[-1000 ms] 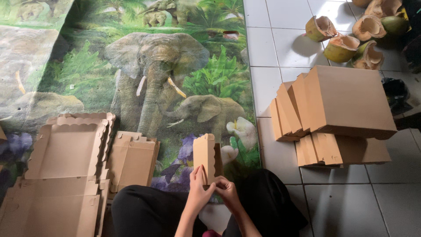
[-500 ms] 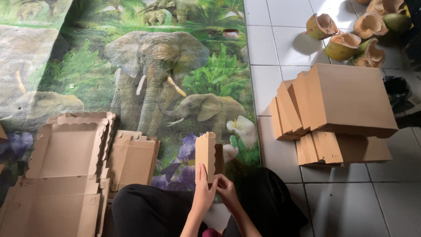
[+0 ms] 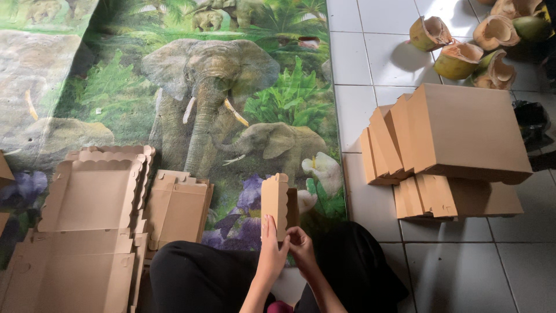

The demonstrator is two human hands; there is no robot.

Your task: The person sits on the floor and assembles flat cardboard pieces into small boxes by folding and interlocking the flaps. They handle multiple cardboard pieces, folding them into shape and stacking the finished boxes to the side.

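Note:
A brown cardboard box piece (image 3: 277, 200), partly folded, stands on edge in front of my lap. My left hand (image 3: 271, 246) grips its lower left side with fingers pressed flat against the panel. My right hand (image 3: 301, 246) pinches its lower right edge from behind. Both hands meet at the bottom of the piece, above my dark trousers (image 3: 197, 278).
A stack of flat unfolded box blanks (image 3: 87, 232) lies at the left, with smaller folded blanks (image 3: 176, 206) beside it. Assembled boxes (image 3: 452, 145) are piled on the white tiles at right. Cut coconut husks (image 3: 469, 43) sit at the top right. An elephant-print mat (image 3: 202, 98) covers the floor.
The cardboard piece has stayed upright and almost in place. My hands have shifted slightly along its lower edge.

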